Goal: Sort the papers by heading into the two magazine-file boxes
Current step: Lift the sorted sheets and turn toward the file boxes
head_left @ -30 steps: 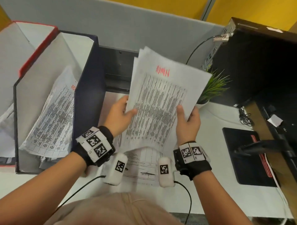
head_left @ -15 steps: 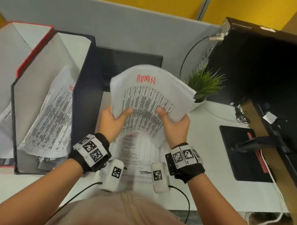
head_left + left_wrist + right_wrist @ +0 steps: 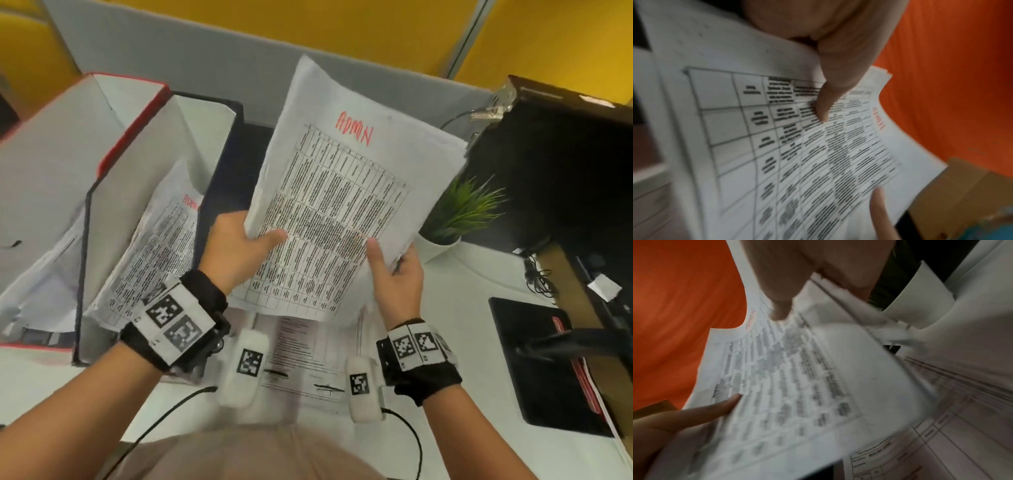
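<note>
I hold up a bundle of printed sheets headed ADMN in red (image 3: pixel 342 192) over the desk. My left hand (image 3: pixel 250 243) grips its left edge, thumb on the front. My right hand (image 3: pixel 394 267) pinches the lower right edge. Both wrist views show the same table-printed paper (image 3: pixel 797 146) (image 3: pixel 787 378) with a thumb pressed on it. A dark blue magazine-file box (image 3: pixel 219 171) stands to the left and holds a sheet headed in red (image 3: pixel 161 246). A red-trimmed box (image 3: pixel 133 133) stands further left with papers (image 3: pixel 51 274) inside. More forms (image 3: pixel 301 356) lie flat on the desk below the bundle.
A small potted green plant (image 3: pixel 462 209) stands right of the bundle. A black computer case (image 3: pixel 565 164) fills the far right, with a black pad (image 3: pixel 534 359) and cables beside it. A grey partition (image 3: pixel 239 68) backs the desk.
The bundle was curled over half a second ago; it now stands straightened and raised, tilted toward the upper right, with both hands still holding it.
</note>
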A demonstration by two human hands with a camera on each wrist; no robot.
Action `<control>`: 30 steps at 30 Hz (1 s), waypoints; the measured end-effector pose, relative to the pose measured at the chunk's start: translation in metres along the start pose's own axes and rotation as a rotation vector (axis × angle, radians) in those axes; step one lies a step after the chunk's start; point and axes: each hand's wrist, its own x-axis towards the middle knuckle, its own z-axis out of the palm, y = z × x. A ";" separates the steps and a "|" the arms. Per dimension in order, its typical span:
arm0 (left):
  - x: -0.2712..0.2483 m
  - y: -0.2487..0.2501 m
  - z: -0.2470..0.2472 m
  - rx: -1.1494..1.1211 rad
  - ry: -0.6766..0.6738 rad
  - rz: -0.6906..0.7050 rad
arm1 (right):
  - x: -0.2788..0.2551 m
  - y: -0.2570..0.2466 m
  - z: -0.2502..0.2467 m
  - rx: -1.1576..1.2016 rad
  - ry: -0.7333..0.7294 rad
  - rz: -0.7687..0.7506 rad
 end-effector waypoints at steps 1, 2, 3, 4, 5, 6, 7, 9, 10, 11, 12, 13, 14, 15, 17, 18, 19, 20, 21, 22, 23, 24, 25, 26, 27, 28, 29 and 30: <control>0.002 0.007 -0.012 0.003 0.002 -0.005 | 0.000 -0.002 -0.001 -0.004 -0.019 -0.012; 0.003 0.013 -0.025 0.012 0.005 -0.017 | 0.000 0.000 -0.003 -0.015 -0.031 -0.011; 0.004 0.017 -0.039 0.020 0.009 -0.035 | 0.000 0.003 -0.006 -0.032 -0.041 0.002; 0.005 0.022 -0.054 0.027 0.023 -0.059 | 0.000 0.009 -0.008 -0.060 -0.047 0.022; 0.006 0.024 -0.069 0.040 0.045 -0.081 | -0.001 0.016 -0.010 -0.094 -0.052 0.049; 0.007 0.027 -0.085 0.060 0.068 -0.113 | -0.001 0.026 -0.013 -0.137 -0.056 0.079; 0.009 0.027 -0.102 0.067 0.080 -0.158 | -0.002 0.035 -0.015 -0.189 -0.055 0.108; 0.012 0.028 -0.130 0.041 0.068 -0.284 | -0.005 0.055 -0.020 -0.313 -0.053 0.157; 0.012 0.028 -0.142 0.034 0.069 -0.339 | -0.008 0.064 -0.022 -0.375 -0.055 0.187; 0.012 0.026 -0.151 0.047 0.085 -0.372 | -0.011 0.071 -0.025 -0.447 -0.057 0.220; 0.011 0.024 -0.159 0.090 0.115 -0.394 | -0.014 0.078 -0.027 -0.525 -0.062 0.244; 0.011 0.021 -0.164 0.149 0.151 -0.413 | -0.016 0.085 -0.031 -0.600 -0.070 0.258; 0.010 0.018 -0.168 0.204 0.184 -0.421 | -0.018 0.090 -0.034 -0.667 -0.079 0.269; 0.009 0.014 -0.170 0.240 0.209 -0.410 | -0.020 0.094 -0.037 -0.730 -0.092 0.283; 0.007 0.006 -0.169 0.321 0.218 -0.358 | -0.022 0.102 -0.042 -0.837 -0.129 0.314; 0.006 0.004 -0.166 0.376 0.209 -0.334 | -0.023 0.105 -0.044 -0.873 -0.152 0.330; 0.006 0.001 -0.163 0.425 0.210 -0.311 | -0.024 0.109 -0.045 -0.899 -0.170 0.345; 0.005 -0.001 -0.157 0.465 0.217 -0.282 | -0.025 0.112 -0.046 -0.921 -0.185 0.356; 0.006 -0.004 -0.152 0.502 0.225 -0.259 | -0.025 0.115 -0.047 -0.944 -0.195 0.361; 0.006 -0.007 -0.146 0.540 0.227 -0.229 | -0.026 0.118 -0.048 -0.968 -0.203 0.363; 0.007 -0.011 -0.139 0.581 0.209 -0.210 | -0.026 0.120 -0.048 -0.983 -0.209 0.367; 0.008 -0.016 -0.133 0.621 0.175 -0.191 | -0.027 0.122 -0.048 -0.991 -0.212 0.376; 0.009 -0.022 -0.126 0.661 0.126 -0.186 | -0.027 0.123 -0.048 -0.994 -0.215 0.385; 0.011 -0.027 -0.121 0.705 0.074 -0.198 | -0.027 0.123 -0.048 -0.996 -0.220 0.391; 0.013 -0.032 -0.116 0.755 0.022 -0.228 | -0.027 0.124 -0.048 -0.994 -0.225 0.396; 0.014 -0.036 -0.111 0.800 -0.026 -0.261 | -0.027 0.124 -0.048 -0.988 -0.229 0.401; 0.016 -0.039 -0.108 0.836 -0.067 -0.290 | -0.026 0.124 -0.048 -0.980 -0.233 0.407; 0.016 -0.040 -0.106 0.859 -0.097 -0.315 | -0.026 0.123 -0.047 -0.972 -0.238 0.413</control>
